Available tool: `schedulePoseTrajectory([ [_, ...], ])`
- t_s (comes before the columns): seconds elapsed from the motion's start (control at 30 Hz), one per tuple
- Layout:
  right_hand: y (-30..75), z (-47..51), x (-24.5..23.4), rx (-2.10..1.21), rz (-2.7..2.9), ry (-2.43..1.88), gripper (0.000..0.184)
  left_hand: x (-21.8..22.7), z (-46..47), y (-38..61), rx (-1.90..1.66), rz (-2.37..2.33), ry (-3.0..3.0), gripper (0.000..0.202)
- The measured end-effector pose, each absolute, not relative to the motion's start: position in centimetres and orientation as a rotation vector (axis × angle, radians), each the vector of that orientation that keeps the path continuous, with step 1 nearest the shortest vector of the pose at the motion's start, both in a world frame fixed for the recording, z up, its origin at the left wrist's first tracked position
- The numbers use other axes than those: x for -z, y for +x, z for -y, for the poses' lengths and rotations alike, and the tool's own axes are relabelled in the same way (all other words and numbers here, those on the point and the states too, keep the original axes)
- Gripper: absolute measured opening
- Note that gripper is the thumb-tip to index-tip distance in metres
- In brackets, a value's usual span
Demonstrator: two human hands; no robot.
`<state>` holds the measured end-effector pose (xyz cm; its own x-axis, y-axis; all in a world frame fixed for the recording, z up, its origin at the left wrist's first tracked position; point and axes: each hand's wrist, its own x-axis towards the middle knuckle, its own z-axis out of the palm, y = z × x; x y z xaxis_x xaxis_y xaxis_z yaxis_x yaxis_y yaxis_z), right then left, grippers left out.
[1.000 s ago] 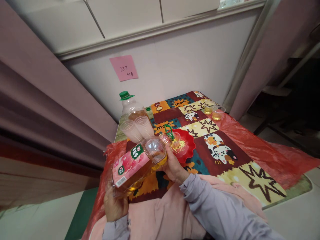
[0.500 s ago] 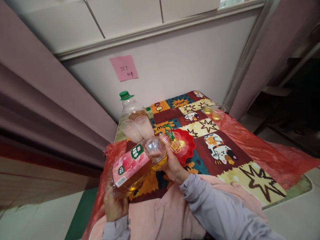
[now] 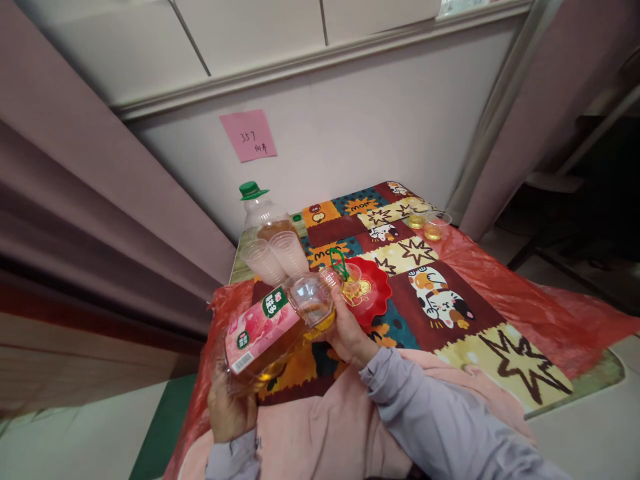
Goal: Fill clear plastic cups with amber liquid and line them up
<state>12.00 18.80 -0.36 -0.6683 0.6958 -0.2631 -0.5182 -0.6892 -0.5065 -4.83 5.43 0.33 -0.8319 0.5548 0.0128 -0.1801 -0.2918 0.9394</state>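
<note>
A large clear juice bottle (image 3: 277, 327) with a pink label lies tilted between my hands, its mouth toward the right. My left hand (image 3: 231, 407) supports its base from below, fingers partly hidden behind it. Around the neck my right hand (image 3: 347, 333) is closed. The bottle's mouth is over a small clear plastic cup (image 3: 353, 283) with yellowish liquid, which sits in a red scalloped dish (image 3: 377, 293). A green loop (image 3: 339, 263) hangs at the bottle's neck.
Two stacks of clear plastic cups (image 3: 287, 253) stand behind the bottle, beside a second, green-capped bottle (image 3: 265, 217). Two cups of yellow liquid (image 3: 434, 228) stand at the far right on the patterned mat (image 3: 485, 327). A red plastic sheet (image 3: 545, 320) drapes the table's right side.
Almost nothing differs. Both hands keep the bottle tilted in the same place over the cup.
</note>
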Motion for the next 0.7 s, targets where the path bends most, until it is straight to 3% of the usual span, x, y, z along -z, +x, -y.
schedulePoseTrajectory([
  [0.57,11.98,-18.70,0.12,-2.317,0.495,-0.596,0.074,-0.35,-5.22,-4.93,-2.140,-1.448,0.487,0.050],
  [0.7,12.00,-18.66,0.01,-2.312,0.483,-0.591,0.074,0.25,-5.26,-5.36,-2.152,-1.461,0.464,0.059],
])
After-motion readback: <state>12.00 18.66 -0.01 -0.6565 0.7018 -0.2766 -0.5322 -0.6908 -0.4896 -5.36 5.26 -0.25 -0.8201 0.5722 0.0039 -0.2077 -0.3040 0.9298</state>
